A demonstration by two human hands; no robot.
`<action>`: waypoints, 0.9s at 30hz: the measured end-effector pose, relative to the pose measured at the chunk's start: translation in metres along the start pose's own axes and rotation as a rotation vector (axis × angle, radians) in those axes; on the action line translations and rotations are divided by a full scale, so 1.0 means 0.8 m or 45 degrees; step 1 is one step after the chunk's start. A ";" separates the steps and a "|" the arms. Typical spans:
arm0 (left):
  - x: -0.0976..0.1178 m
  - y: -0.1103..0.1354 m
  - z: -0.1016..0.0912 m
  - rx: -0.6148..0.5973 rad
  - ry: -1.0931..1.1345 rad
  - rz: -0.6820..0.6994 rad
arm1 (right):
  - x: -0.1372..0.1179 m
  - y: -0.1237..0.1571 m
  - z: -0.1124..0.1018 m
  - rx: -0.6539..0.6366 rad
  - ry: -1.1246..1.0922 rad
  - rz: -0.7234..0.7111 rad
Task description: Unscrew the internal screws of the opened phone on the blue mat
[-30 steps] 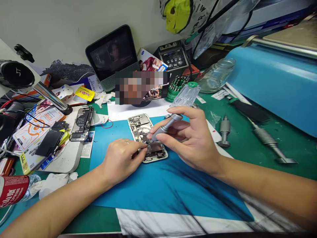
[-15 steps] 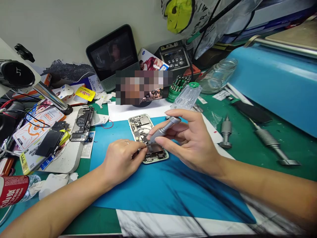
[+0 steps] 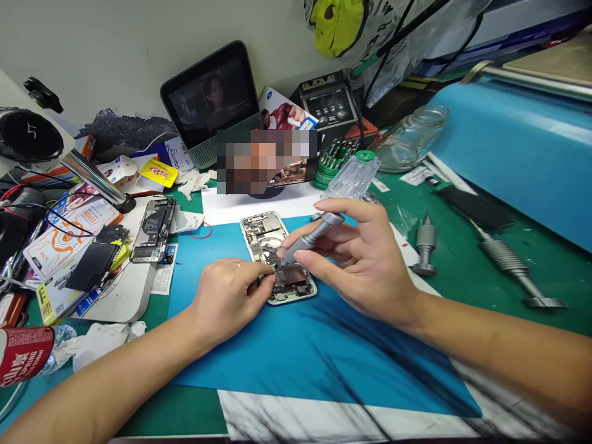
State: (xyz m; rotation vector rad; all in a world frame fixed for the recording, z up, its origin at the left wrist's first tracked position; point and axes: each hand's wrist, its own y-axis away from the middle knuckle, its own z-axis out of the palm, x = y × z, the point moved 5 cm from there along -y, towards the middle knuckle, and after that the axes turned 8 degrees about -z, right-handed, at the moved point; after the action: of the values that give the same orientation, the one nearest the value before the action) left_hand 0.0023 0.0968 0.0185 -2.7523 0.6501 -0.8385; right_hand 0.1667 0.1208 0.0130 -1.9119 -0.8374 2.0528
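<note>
An opened phone [image 3: 261,229] lies on the blue mat [image 3: 259,364], its inner parts showing inside a pale frame. My right hand [image 3: 370,262] grips a grey metal screwdriver [image 3: 309,238] by its knurled handle, a forefinger over the flared end cap. The tool slants down to the left, its lower end at the middle of the phone. Thumb and forefinger of my left hand [image 3: 231,293] are pinched together right beside that lower end. Whatever lies between them is too small to make out. Both hands partly cover the phone.
Two more grey screwdrivers, one short [image 3: 425,245] and one long [image 3: 506,262], lie on the right. Behind the phone stand a green bit holder [image 3: 326,176], a glass jar [image 3: 411,139] and a smart display [image 3: 210,98]. Another phone body [image 3: 155,229] and boxes crowd the left.
The end cap of the screwdriver and my right hand have shifted slightly right, partly with a small camera shift. My left hand keeps its pinch and the phone stays in place.
</note>
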 end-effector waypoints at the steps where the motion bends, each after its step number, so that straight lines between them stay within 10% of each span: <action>1: 0.000 0.000 0.000 -0.002 0.002 0.001 | 0.000 0.000 0.000 -0.005 -0.002 0.005; 27: 0.001 -0.002 0.000 -0.028 0.004 -0.029 | -0.005 -0.001 -0.002 0.008 0.034 -0.068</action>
State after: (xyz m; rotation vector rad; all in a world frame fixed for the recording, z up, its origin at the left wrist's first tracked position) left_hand 0.0037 0.0973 0.0191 -2.7838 0.6336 -0.8460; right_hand 0.1685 0.1198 0.0171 -1.8885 -0.8657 1.9922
